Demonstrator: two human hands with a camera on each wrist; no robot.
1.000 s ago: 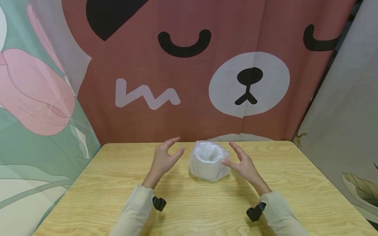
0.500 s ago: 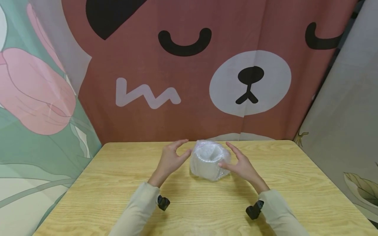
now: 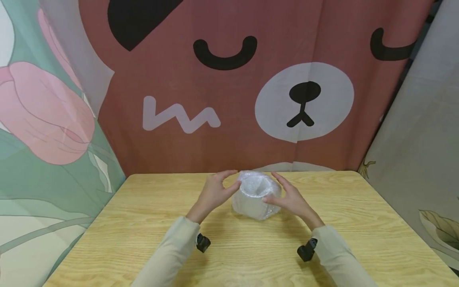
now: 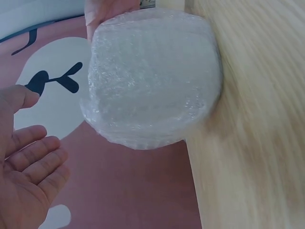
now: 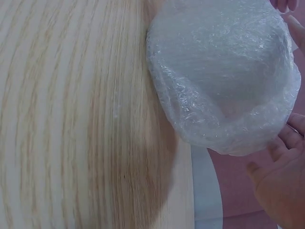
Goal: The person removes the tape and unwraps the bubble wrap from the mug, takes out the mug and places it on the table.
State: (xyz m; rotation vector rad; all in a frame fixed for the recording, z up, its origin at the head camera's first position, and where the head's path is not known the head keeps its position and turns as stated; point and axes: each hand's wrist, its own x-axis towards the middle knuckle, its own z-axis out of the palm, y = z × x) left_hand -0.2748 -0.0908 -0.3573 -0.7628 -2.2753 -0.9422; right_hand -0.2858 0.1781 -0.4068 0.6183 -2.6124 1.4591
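A round, hollow-topped bundle in clear bubble wrap (image 3: 253, 205) stands on the wooden table; what the wrap covers is blurred by it. At its left side is my left hand (image 3: 214, 192), fingers extended and thumb tip overlapping the bundle's upper edge. My right hand (image 3: 292, 199) flanks the other side, its thumb in front of the wrap and its fingers toward the back. In the left wrist view, the left palm faces the bundle (image 4: 152, 81) with a gap between. The right wrist view has the right fingertips right at the lower edge of the wrap (image 5: 224, 90).
The light wooden table (image 3: 143, 239) reaches back to a curtain (image 3: 229, 147) printed with a bear's face. Other patterned curtains (image 3: 405, 167) hang at both sides. A small black camera is strapped to each wrist.
My left hand has moved right, up to the bundle's side. The right hand has shifted slightly left, its thumb now farther over the front. The bundle has stayed in place.
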